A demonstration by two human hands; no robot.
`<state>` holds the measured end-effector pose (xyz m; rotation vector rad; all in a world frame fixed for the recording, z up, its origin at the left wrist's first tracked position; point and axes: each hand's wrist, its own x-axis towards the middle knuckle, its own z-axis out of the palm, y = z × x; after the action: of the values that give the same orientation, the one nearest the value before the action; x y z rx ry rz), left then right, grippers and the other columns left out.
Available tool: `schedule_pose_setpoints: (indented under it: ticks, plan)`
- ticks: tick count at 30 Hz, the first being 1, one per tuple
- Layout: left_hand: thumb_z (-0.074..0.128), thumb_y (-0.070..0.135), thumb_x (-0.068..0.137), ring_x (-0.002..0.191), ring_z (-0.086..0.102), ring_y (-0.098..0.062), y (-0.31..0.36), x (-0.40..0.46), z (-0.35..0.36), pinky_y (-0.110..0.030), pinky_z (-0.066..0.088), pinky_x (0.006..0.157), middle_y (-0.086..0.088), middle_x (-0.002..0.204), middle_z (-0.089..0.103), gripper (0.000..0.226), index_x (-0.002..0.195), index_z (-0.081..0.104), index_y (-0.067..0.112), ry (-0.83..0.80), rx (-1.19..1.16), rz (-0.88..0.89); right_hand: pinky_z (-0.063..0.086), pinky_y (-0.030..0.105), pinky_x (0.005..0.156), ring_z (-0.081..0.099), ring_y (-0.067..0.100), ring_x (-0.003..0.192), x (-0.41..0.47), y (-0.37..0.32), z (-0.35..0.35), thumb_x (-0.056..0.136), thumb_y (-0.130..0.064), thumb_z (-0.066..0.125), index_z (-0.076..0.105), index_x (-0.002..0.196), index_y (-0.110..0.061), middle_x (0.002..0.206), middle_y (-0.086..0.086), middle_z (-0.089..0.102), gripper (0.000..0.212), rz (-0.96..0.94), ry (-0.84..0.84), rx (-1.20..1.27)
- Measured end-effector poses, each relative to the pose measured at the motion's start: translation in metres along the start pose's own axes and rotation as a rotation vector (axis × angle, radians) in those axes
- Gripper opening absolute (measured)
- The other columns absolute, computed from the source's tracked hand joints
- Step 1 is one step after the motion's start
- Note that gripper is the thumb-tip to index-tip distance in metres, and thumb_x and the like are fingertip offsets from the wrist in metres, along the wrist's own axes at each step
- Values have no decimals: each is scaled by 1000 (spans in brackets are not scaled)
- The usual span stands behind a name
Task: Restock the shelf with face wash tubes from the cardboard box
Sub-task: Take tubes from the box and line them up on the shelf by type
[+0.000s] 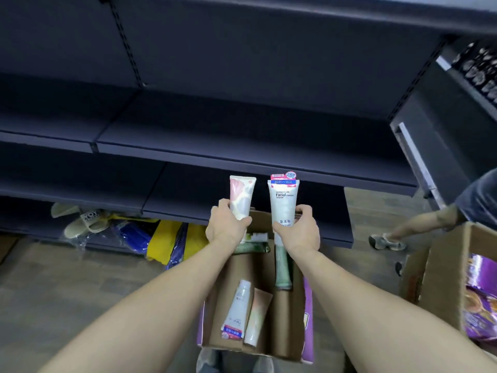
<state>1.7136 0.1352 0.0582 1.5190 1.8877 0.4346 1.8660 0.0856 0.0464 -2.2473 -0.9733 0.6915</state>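
My left hand (227,227) grips a pink-and-white face wash tube (241,196), held upright. My right hand (301,230) grips a white Facial cleanser tube (283,201) with a pink and blue crimped top, also upright. Both tubes are raised above the open cardboard box (282,343) and in front of the dark shelf (242,154). Inside the box lie more tubes: a white one (236,310), a peach one (256,316) and a green one (282,267).
Dark blue shelves span the view at several heights. Under the lowest shelf lie sandals (86,219) and blue and yellow bags (161,238). A second box (443,278) with purple packs stands at right. Another person's leg and shoe (387,242) are on the floor beyond it.
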Motion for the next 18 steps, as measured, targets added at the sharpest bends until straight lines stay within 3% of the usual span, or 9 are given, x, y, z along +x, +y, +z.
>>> schedule_pose_setpoints:
  ticks: [6,11,15,18]
  plan:
    - [78,38,71,98,59,-21,44,-6,-61,-32,43,70,1,113,55,56,116,48,23,134,-75,106,55,42,76,62,18,90,-7,-59,-34,71,-39,79,43,116,-30,106,-2,59,58,-154,96,58]
    - [82,39,67,92,58,-17,79,-6,-119,-32,42,69,3,109,55,59,110,46,21,240,-166,192,54,36,73,58,11,92,-16,-118,-65,72,-39,81,43,120,-28,108,-7,56,62,-288,171,131]
    - [83,39,64,88,57,-16,105,-7,-170,-32,43,69,4,109,55,61,109,46,19,315,-238,259,46,28,62,55,2,70,-25,-166,-92,74,-34,79,44,115,-28,100,-12,56,55,-344,236,166]
    - [82,40,65,90,58,-17,124,-9,-207,-33,46,69,4,110,55,61,110,46,19,366,-281,325,51,31,65,54,-4,66,-32,-204,-112,73,-34,77,43,108,-31,95,-14,58,49,-376,303,205]
